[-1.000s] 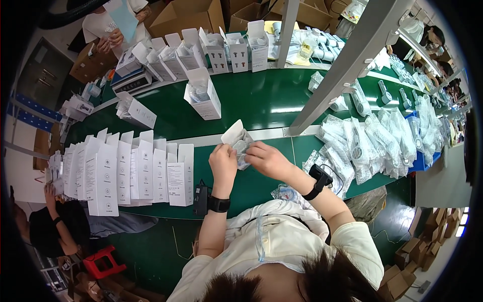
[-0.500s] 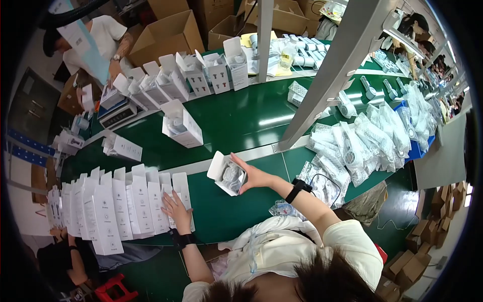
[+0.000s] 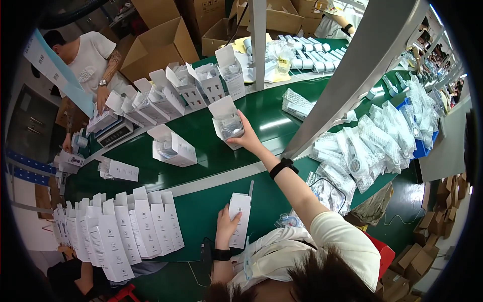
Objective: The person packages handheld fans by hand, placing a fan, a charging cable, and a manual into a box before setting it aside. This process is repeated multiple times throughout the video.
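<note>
My right hand grips an open white box with its flap raised and clear plastic-wrapped contents inside. The arm reaches out over the far green belt, where this box is held beside another open white box. Nearer to me, my left hand is closed round the side of a tall white box with small printed icons, above the near green table. Whether anything is inside that box I cannot see. To the left of my left hand stands a row of similar white boxes, packed close together.
Filled open boxes line the belt's far side, by a co-worker at a scale. A grey metal post rises at the right. Bubble-wrapped items are piled on the right. A lying box rests on the belt.
My right hand has carried the open box forward onto the belt side. My left hand has taken a white box from the row's right end and brought it rightward.
</note>
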The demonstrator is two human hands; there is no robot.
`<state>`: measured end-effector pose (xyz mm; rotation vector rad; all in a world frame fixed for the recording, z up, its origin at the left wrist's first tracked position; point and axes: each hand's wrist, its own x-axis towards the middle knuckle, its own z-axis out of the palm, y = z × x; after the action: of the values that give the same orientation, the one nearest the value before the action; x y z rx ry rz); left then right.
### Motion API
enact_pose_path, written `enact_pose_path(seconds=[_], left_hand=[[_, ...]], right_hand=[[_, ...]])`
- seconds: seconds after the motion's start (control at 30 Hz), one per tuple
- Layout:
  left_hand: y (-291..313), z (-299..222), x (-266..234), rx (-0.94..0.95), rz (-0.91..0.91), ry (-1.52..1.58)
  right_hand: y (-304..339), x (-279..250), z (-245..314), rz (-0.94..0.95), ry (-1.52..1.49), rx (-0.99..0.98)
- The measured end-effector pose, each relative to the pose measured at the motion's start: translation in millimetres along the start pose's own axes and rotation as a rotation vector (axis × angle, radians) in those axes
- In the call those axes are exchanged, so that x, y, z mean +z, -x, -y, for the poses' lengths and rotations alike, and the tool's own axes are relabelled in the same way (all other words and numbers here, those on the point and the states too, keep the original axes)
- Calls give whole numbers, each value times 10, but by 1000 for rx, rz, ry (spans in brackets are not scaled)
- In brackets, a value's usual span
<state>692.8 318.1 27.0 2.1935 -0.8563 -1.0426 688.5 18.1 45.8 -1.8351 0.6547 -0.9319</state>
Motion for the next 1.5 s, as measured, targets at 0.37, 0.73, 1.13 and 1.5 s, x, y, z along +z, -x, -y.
enact_pose_path(seconds=[0.37, 0.73, 1.13, 1.5], left_hand=[[-114, -154, -139, 42, -54, 125], [-75, -822, 3, 95, -284, -435], [-475, -755, -413, 52, 139, 28], [127, -1264, -225, 677, -74, -173]], right_hand=[[1084, -2217, 302, 376, 229, 699], [-629, -1743, -977, 396, 933, 267], [349, -2560, -55, -579, -155, 97], [1531, -1265, 1338, -630, -1260, 698]])
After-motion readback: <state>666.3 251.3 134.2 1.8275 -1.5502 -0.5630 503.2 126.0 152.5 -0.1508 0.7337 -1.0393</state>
